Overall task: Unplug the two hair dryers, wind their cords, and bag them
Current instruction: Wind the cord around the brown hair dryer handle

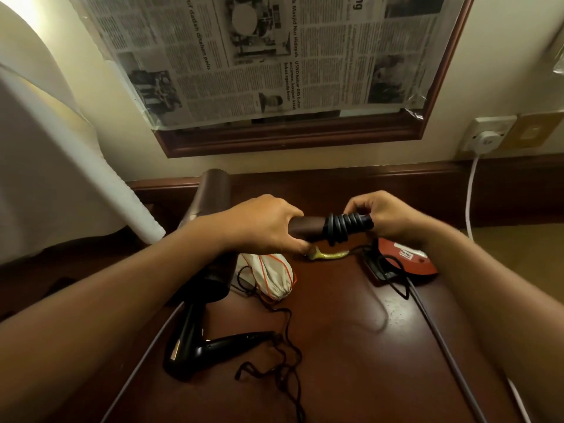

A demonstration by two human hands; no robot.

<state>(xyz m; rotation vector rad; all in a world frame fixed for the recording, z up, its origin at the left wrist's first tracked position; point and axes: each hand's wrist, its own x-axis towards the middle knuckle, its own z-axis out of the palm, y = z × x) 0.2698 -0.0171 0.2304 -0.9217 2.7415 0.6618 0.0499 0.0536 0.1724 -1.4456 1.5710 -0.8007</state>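
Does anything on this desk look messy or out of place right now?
Yes. The black hair dryer lies on the desk with its cord loose and tangled beside it, not yet wound.

Brown dryer handle (pixel 306 228) between the fingers: matt, smooth plastic. Black cord (pixel 341 227) coiled by right fingertips: rubbery, slight sheen. Black dryer (pixel 195 343) below left fingers: glossy plastic. Bag (pixel 270 277) under left fingers: cream cloth, matt. Table (pixel 335 346): polished dark wood w/ scuffs. Newsprint (pixel 274 56) above fingers: paper under clear film.
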